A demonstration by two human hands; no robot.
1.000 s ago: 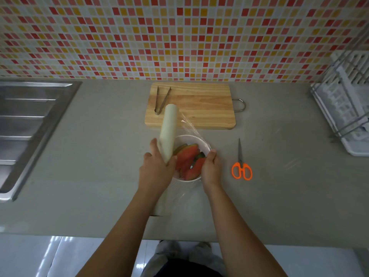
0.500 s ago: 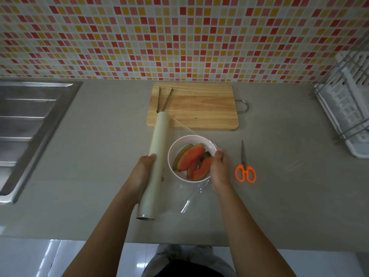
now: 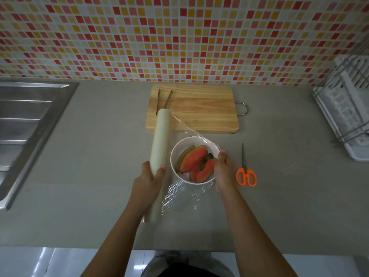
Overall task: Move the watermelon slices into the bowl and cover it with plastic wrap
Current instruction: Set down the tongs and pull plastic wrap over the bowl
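Mid-counter, toward the front edge: our left hand [image 3: 148,181] is wrapped around the plastic wrap roll [image 3: 159,142], film [image 3: 191,130] stretched w/ our right hand [image 3: 223,172] pinching it at the rim of the white bowl [image 3: 175,154] holding watermelon slices [image 3: 194,162]. Film looks thin, clingy, tear-prone; best held by its edge.

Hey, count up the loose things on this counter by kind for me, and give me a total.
Bowl: 1
Watermelon slices: 3, as far as the overlap shows
Plastic wrap roll: 1
Cutting board: 1
Tongs: 1
Scissors: 1
Total: 8
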